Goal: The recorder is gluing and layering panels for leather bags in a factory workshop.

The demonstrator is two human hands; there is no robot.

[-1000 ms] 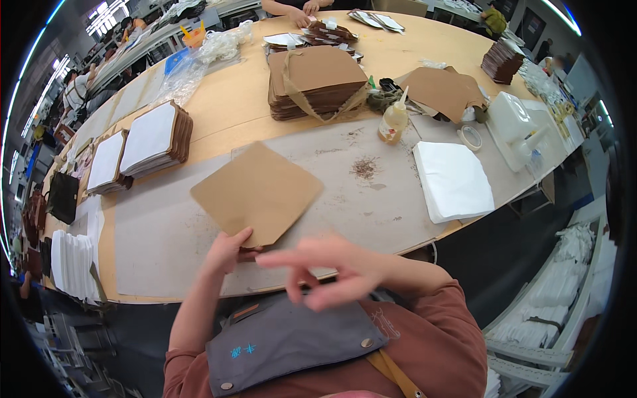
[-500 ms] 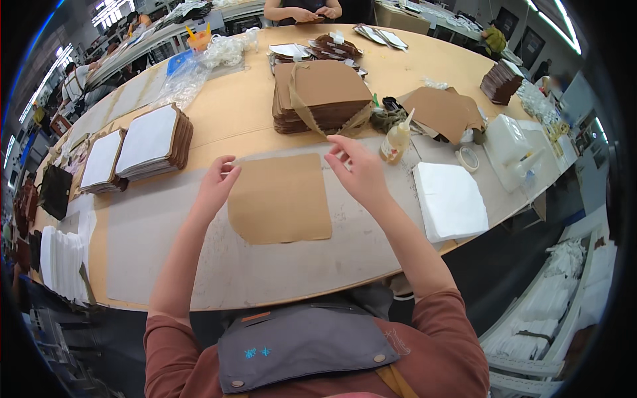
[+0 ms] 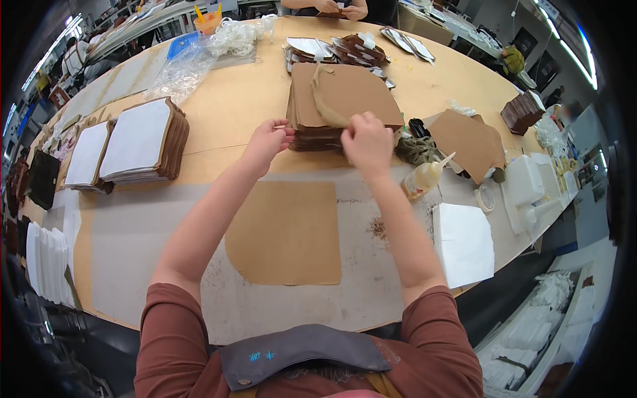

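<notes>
A thick stack of brown sheets [image 3: 361,93] stands ahead of me. Across its top lies a loose tan strip [image 3: 325,106]. My right hand [image 3: 369,142] is closed at the stack's front edge, pinching the end of that strip. My left hand [image 3: 270,142] is at the stack's front left corner, its fingers loosely bent and apart, with nothing seen in them. Whether the fingertips touch the stack I cannot tell. Nearer to me a single tan sheet [image 3: 285,232], rounded at one corner, lies flat on a grey work mat [image 3: 159,245].
To the left are white-topped brown stacks [image 3: 136,142]. On the right are a glue bottle [image 3: 422,178], a pile of white sheets [image 3: 463,242], a tape roll [image 3: 485,198] and brown pieces [image 3: 468,142]. Behind the big stack lie dark bundles [image 3: 358,50]; across the table a person's hands [image 3: 342,9] work.
Both hands have moved forward to the stack, the left one also rightward. My right hand has closed on the strip, whose loop has shifted on top. The view has tilted somewhat.
</notes>
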